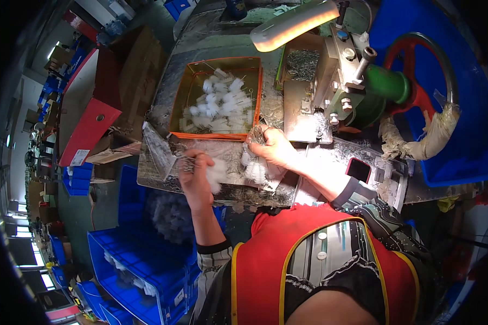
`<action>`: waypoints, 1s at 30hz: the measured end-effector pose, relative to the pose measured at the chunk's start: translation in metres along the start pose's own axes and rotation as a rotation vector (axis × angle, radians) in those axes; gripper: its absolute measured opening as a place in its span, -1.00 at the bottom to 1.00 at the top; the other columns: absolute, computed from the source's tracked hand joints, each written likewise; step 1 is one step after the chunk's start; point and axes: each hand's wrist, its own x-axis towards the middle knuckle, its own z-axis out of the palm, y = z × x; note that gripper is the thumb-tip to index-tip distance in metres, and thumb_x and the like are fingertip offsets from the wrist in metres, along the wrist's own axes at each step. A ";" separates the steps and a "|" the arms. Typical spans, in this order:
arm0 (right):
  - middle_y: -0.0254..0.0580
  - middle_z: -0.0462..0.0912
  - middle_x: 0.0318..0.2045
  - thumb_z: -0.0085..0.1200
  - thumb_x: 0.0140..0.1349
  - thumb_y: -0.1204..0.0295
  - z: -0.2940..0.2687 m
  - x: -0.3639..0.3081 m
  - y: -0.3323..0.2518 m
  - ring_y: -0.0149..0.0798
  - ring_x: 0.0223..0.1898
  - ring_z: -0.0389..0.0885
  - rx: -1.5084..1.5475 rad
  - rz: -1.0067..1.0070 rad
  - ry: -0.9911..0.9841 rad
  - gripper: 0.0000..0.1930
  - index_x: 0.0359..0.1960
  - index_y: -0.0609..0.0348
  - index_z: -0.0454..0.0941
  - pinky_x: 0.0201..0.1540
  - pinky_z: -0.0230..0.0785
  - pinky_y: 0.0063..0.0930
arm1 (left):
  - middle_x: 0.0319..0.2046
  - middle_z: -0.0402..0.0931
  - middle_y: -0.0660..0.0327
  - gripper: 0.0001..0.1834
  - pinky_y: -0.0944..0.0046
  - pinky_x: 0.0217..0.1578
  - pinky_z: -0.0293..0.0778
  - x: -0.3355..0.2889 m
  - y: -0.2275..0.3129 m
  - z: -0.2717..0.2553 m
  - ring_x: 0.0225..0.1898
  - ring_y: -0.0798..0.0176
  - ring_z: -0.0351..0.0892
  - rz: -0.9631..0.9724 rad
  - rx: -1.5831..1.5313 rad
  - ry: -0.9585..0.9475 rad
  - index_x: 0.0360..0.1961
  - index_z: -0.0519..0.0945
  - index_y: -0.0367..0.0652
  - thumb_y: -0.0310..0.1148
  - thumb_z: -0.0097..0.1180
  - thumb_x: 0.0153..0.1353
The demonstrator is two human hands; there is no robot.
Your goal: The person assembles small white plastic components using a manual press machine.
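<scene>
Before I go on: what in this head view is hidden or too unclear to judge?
- Left hand: grip on white brushes blurred.
- Right hand: fingertips hidden by wire bundle.
- Orange tray: brush count too small to tell.
- Press: partly hidden behind lamp.

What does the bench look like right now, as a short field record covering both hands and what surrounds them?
left hand: grips a bundle of small white-bristled wire brushes
right hand: rests on more white brushes, beside the tray's corner
tray: orange rectangular tray holding white brushes, behind both hands
machine: green-and-grey metal press with red handwheel, to the right
floor: blue plastic crates, lower left
</scene>
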 end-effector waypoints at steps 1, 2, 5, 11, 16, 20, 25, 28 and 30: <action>-0.12 0.55 -0.41 0.12 0.01 0.36 0.002 -0.002 0.001 -0.30 -0.32 0.49 0.021 -0.019 0.016 -0.76 -0.33 0.25 0.52 -0.19 0.34 -0.42 | -0.47 0.42 0.33 -0.86 0.39 -0.22 0.34 -0.005 0.000 0.006 -0.41 0.41 0.38 -0.125 0.022 0.010 -0.20 0.43 -0.17 -0.42 0.02 0.22; -0.12 0.54 -0.38 0.12 0.03 0.36 0.006 -0.002 0.005 -0.27 -0.28 0.50 0.041 -0.038 0.029 -0.77 -0.32 0.25 0.52 -0.17 0.34 -0.40 | -0.45 0.42 0.31 -0.79 0.35 -0.18 0.33 -0.012 -0.005 0.014 -0.39 0.38 0.37 -0.189 0.123 0.006 -0.18 0.43 -0.17 -0.41 0.09 0.16; -0.09 0.52 -0.29 0.09 0.09 0.30 0.007 -0.003 0.020 -0.19 -0.15 0.46 -0.148 -0.211 -0.017 -0.72 -0.24 0.23 0.50 -0.05 0.28 -0.34 | -0.28 0.40 0.17 -0.51 0.19 -0.05 0.28 -0.030 -0.041 0.038 -0.20 0.18 0.36 0.027 0.551 -0.134 -0.12 0.41 -0.18 -0.33 0.30 -0.10; -0.02 0.38 0.01 -0.11 0.26 0.08 0.020 -0.011 0.031 -0.12 0.07 0.31 0.185 -0.138 -0.255 -0.50 0.10 0.16 0.35 0.18 0.08 -0.27 | -0.07 0.30 0.04 -0.23 0.00 0.05 0.17 -0.039 -0.050 0.056 0.02 -0.06 0.22 0.296 0.690 0.003 0.01 0.34 -0.23 -0.29 0.39 -0.31; -0.06 0.30 0.17 -0.29 0.33 -0.04 0.013 -0.014 0.002 -0.23 0.23 0.18 0.905 0.291 -0.364 -0.41 0.15 0.20 0.30 0.26 -0.01 -0.38 | -0.05 0.29 0.05 -0.23 0.04 0.07 0.18 -0.032 -0.049 0.061 0.04 -0.01 0.23 0.285 0.657 -0.004 0.02 0.36 -0.24 -0.31 0.40 -0.31; 0.05 0.17 0.25 -0.36 0.31 -0.12 0.015 -0.011 0.011 -0.19 0.33 -0.04 0.807 0.190 -0.327 -0.25 0.21 0.41 0.16 0.34 -0.17 -0.31 | -0.09 0.35 0.08 -0.40 0.14 0.00 0.27 -0.033 -0.048 0.065 -0.05 0.03 0.32 0.257 0.557 -0.015 -0.12 0.45 -0.23 -0.41 0.38 -0.29; -0.07 0.32 0.15 -0.44 0.36 -0.05 0.014 -0.019 0.000 -0.29 0.22 0.18 0.792 0.258 -0.331 -0.33 0.18 0.36 0.24 0.28 -0.03 -0.40 | -0.33 0.47 0.14 -0.66 0.12 -0.10 0.32 -0.034 -0.033 0.071 -0.16 0.03 0.37 0.360 0.611 -0.054 -0.37 0.47 -0.21 -0.53 0.26 -0.26; 0.03 0.40 0.02 -0.35 0.32 -0.02 -0.005 -0.027 -0.023 -0.13 0.10 0.30 -0.207 -0.327 -0.195 -0.40 0.12 0.28 0.31 0.21 0.06 -0.31 | -0.33 0.44 0.10 -0.70 0.20 -0.17 0.35 -0.034 -0.020 0.072 -0.24 0.08 0.44 0.385 0.565 -0.117 -0.33 0.47 -0.20 -0.51 0.25 -0.16; 0.05 0.38 -0.09 -0.16 0.21 0.06 0.001 -0.031 -0.041 -0.01 0.00 0.34 -0.080 -0.214 -0.040 -0.46 0.05 0.25 0.36 0.14 0.12 -0.25 | -0.37 0.48 0.13 -0.74 0.13 -0.19 0.34 -0.034 -0.007 0.076 -0.24 0.03 0.41 0.430 0.527 -0.181 -0.37 0.47 -0.21 -0.53 0.16 -0.18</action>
